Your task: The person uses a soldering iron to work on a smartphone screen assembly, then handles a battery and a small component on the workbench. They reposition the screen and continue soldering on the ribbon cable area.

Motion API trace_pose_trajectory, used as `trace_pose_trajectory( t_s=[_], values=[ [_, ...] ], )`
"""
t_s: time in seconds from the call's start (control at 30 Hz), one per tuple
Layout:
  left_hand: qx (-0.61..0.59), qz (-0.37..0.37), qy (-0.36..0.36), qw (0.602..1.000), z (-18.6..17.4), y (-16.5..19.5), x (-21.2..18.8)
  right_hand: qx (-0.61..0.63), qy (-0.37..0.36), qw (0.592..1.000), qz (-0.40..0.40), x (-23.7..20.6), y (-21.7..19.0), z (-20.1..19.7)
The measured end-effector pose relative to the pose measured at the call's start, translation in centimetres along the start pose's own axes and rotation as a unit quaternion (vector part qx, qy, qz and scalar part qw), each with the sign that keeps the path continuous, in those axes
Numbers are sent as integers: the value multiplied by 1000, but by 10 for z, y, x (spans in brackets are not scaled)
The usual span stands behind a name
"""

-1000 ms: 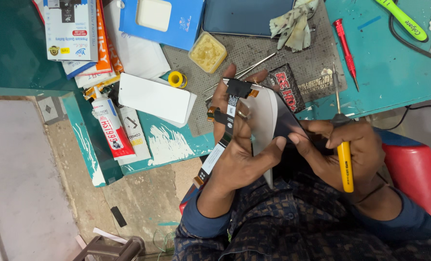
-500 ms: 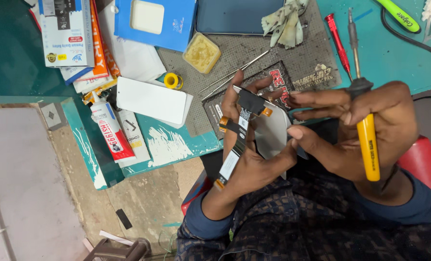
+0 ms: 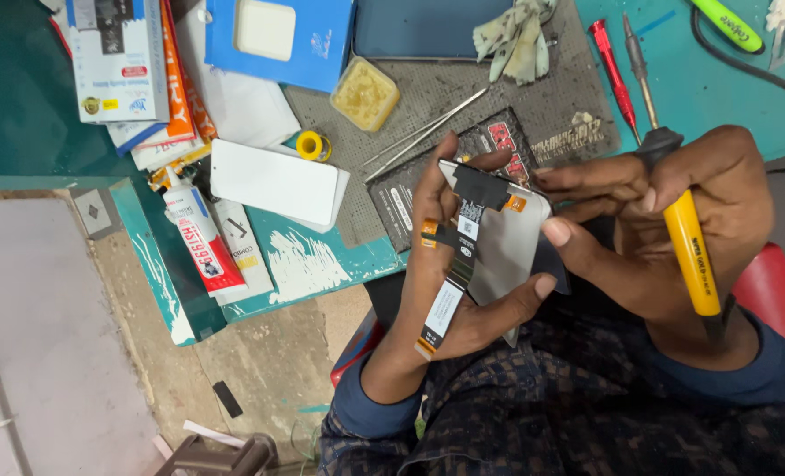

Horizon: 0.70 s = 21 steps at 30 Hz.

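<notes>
Head view: your left hand [image 3: 450, 291] cups phone display panel [image 3: 507, 242] from below, back side up, thumb at lower edge, over your lap just off tabletop [image 3: 718, 84] edge. Black flex cable [image 3: 459, 264] runs down panel back across palm. Your right hand [image 3: 666, 220] closed around yellow-handled screwdriver [image 3: 688, 238], fingertips touching panel's right edge. Tweezers [image 3: 423, 132], red screwdriver [image 3: 613, 75], glue tube [image 3: 203, 247] on tabletop nearby.
</notes>
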State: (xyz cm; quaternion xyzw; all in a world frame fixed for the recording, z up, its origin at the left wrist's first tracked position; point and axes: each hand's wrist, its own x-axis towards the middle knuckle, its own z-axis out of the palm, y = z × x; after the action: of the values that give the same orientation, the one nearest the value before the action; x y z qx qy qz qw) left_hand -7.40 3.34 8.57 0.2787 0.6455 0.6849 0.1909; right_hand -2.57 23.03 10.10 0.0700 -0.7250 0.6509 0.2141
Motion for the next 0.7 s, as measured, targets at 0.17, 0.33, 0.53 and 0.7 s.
trace_pose_trajectory(
  t_s=[0.17, 0.33, 0.53, 0.7],
  values=[
    [-16, -14, 1, 1000, 6, 0, 0, 37, -5, 999, -16, -2, 4, -1],
    [8, -13, 2, 1000, 8, 0, 1, 43, -2, 999, -10, -5, 8, -6],
    [21, -22, -5, 1000, 10, 2, 1, 52, 0, 999, -5, -7, 10, -10],
    [42, -17, -14, 999, 9, 4, 3, 63, -5, 998, 14, -7, 13, -15]
  ],
)
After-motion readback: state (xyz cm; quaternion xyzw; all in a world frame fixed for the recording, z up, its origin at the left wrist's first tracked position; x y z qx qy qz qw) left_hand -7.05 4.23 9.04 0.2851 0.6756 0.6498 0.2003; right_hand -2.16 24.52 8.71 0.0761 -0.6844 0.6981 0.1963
